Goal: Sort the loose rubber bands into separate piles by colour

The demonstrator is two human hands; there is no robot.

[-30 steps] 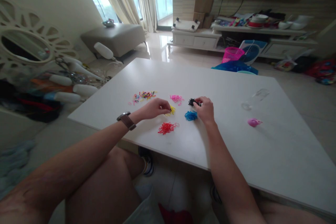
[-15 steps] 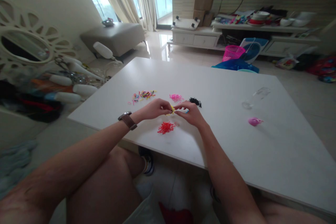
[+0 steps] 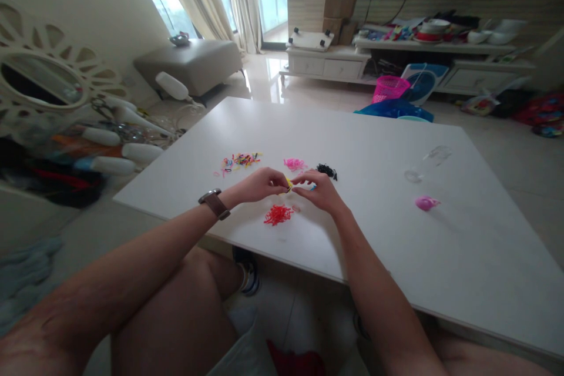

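Observation:
My left hand [image 3: 263,184] is closed in a pinch over the white table [image 3: 374,217], on a small dark piece too tiny to make out. Facing it, my right hand [image 3: 318,188] has its thumb and forefinger slightly apart beside yellow bands [image 3: 289,183]; whether it holds anything is unclear. Red bands [image 3: 278,215] lie in a pile nearer me. Behind the hands are pink bands [image 3: 295,164] and black bands [image 3: 326,171]. A mixed-colour pile [image 3: 247,159] lies to the left. A bit of blue shows under my right hand.
On the table's right side lie a pink object [image 3: 426,203], a clear round item [image 3: 413,175] and a clear plastic piece [image 3: 438,155]. Beyond the far edge are a blue item [image 3: 394,110] and a pink basket [image 3: 390,89]. White lamp shades [image 3: 141,153] stand at the left.
The fingertips of my right hand have drawn slightly apart from those of my left hand. The view has shifted very little, and the piles look the same.

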